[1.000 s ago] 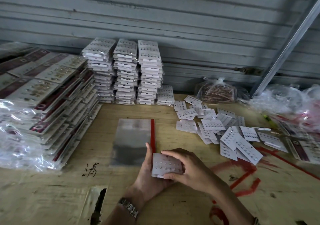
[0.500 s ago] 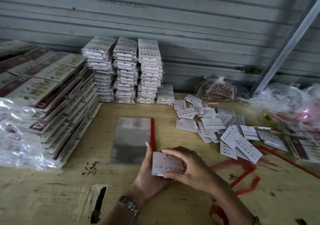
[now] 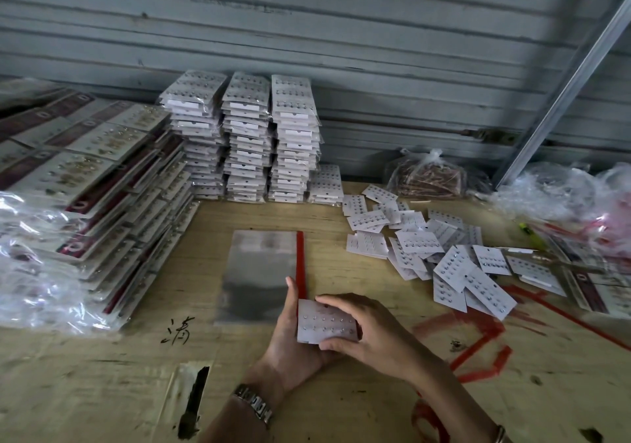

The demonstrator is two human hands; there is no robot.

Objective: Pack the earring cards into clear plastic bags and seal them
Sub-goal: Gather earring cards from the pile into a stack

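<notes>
You sat at a scuffed wooden table (image 3: 102,374) daubed with red paint (image 3: 478,333) and a black handwritten character (image 3: 177,331), while behind the table stood a grey ribbed metal shutter (image 3: 341,33), a pale metal bar (image 3: 560,101) slanting above the table's far right corner, under dim, even light.

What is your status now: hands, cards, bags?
The left hand and right hand both grip the earring cards. Not bagged yet. The clear plastic bags lie flat just beyond the hands. Nothing in the way.
</notes>
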